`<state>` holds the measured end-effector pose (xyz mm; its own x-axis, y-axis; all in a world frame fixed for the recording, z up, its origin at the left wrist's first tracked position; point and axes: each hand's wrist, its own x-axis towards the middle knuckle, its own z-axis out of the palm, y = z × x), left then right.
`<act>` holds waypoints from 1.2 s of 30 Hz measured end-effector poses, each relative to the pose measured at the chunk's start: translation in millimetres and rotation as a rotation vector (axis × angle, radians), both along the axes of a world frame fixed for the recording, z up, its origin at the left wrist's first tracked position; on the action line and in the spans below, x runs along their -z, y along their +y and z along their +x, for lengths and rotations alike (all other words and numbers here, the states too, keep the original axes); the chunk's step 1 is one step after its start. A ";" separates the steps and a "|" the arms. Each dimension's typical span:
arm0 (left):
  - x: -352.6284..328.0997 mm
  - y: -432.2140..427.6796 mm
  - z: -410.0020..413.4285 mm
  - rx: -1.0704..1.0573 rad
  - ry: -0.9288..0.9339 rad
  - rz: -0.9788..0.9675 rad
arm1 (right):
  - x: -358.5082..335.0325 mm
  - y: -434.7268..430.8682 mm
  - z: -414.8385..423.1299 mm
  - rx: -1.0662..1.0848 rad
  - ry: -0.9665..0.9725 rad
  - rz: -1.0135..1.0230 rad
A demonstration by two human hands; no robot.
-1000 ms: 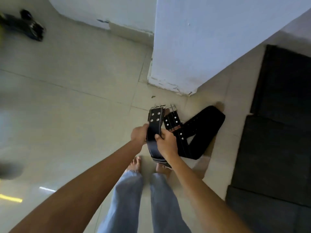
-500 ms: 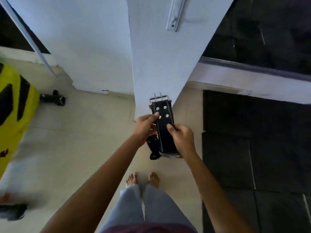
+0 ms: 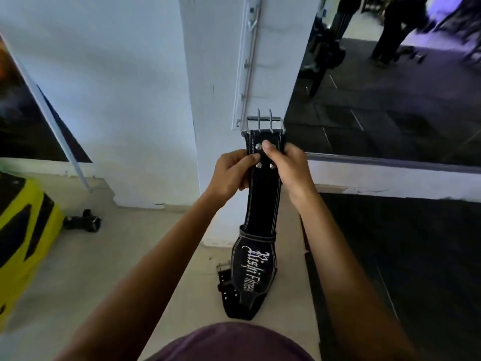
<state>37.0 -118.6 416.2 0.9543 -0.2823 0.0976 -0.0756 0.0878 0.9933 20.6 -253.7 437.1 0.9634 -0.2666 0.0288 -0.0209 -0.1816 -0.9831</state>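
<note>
Left hand (image 3: 229, 173) and right hand (image 3: 291, 168) pinch the stiff, white-stitched black leather belt (image 3: 264, 199).

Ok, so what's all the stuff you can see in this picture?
Weightlifting belt: one, black with white stitching and a silver buckle, held up before the pillar.
Second belt: one, black, on the floor behind the held one.
Hook rail: one, white, on the pillar.
Pillar: one, white, centre.
Mirror: one, right wall.
Floor mats: several, black, right.
Framed picture: one, dark, left wall.
Yellow-and-black object: one, far left; unclear what.
Small black object: one, floor left.
Shirt: one, purple, bottom.
Left hand: grips the belt's left edge.
Right hand: grips its right edge.
</note>
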 end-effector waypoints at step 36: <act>-43.5 60.6 9.9 -0.413 -0.341 -0.003 | 56.1 59.2 -45.0 -0.403 0.055 -0.086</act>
